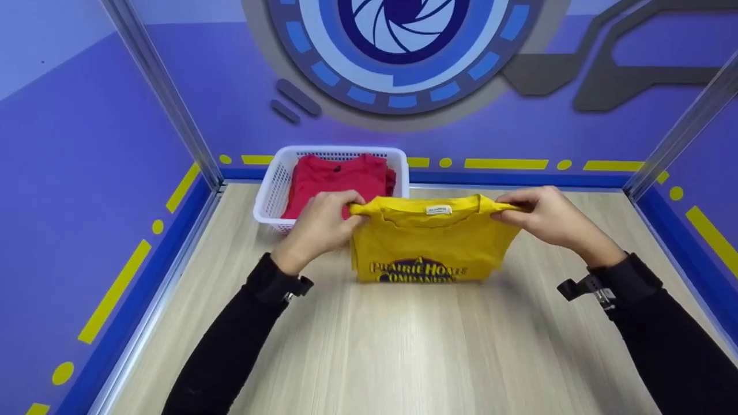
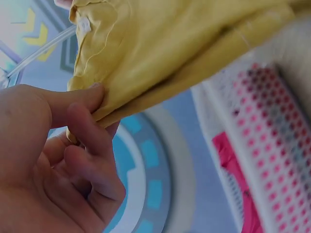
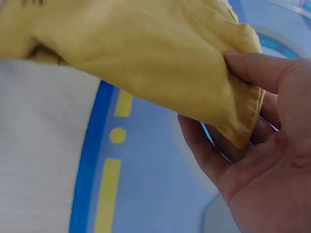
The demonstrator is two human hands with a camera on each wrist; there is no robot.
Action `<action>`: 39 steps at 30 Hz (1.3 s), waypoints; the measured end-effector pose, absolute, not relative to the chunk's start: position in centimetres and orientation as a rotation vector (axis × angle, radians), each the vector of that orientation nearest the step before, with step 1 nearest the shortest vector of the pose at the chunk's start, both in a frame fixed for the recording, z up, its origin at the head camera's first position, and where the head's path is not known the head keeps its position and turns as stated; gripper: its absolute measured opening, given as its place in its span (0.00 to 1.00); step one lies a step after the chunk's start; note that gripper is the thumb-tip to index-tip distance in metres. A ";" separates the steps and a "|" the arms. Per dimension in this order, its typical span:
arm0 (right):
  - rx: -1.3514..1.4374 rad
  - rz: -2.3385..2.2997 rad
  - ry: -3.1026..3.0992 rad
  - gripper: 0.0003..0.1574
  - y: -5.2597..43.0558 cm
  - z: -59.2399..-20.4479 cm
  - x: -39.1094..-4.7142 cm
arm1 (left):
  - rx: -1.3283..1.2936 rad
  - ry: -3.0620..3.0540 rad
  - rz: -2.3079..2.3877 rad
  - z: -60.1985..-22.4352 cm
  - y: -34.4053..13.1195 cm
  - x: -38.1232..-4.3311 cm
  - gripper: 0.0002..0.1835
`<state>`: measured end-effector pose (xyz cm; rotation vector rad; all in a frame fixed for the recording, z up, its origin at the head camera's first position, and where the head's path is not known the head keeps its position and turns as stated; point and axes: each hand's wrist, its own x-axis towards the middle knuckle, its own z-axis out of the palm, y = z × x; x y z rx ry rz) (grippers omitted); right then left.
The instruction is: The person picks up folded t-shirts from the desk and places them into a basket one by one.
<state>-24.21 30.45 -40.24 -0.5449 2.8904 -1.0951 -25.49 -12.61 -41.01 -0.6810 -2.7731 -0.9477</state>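
Note:
A folded yellow T-shirt (image 1: 426, 242) with dark printed lettering hangs between both hands, its collar and white label at the top. The left hand (image 1: 327, 222) pinches one shoulder corner between thumb and fingers; the left wrist view shows this grip on the T-shirt (image 2: 146, 53) up close. At the opposite corner, the right hand (image 1: 545, 219) pinches the cloth, its thumb lying on the front of the T-shirt (image 3: 160, 63) in the right wrist view. The lower edge of the shirt hangs close over the wooden tabletop (image 1: 403, 346).
Behind the left hand stands a white perforated basket (image 1: 266, 202) with a folded red T-shirt (image 1: 340, 178) in it. Blue-violet panels (image 1: 461, 138) with metal corner posts (image 1: 167, 86) enclose the table at the back and sides.

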 end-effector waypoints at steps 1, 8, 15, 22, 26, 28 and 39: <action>-0.564 -1.099 2.901 0.15 30.0 -39.9 -24.3 | -0.675 -2.765 -0.949 -40.6 -13.1 -25.5 0.09; -0.661 -1.135 3.007 0.12 26.4 -38.2 -25.6 | -0.595 -2.739 -0.996 -37.9 -16.5 -26.4 0.11; -0.766 -1.192 2.974 0.15 21.8 -37.6 -27.9 | -0.474 -2.687 -1.054 -36.2 -20.3 -28.3 0.09; -0.859 -1.172 2.962 0.14 16.9 -37.0 -31.1 | -0.352 -2.659 -1.196 -35.7 -25.2 -30.9 0.10; -0.873 -1.138 2.952 0.14 14.6 -37.0 -33.1 | -0.254 -2.688 -1.241 -36.1 -27.2 -32.6 0.11; -0.859 -1.115 2.938 0.15 13.7 -37.1 -34.1 | -0.209 -2.718 -1.224 -36.4 -27.9 -33.5 0.12; -0.731 -1.011 2.867 0.21 11.3 -38.3 -39.4 | -0.110 -2.819 -1.079 -38.1 -28.4 -39.2 0.15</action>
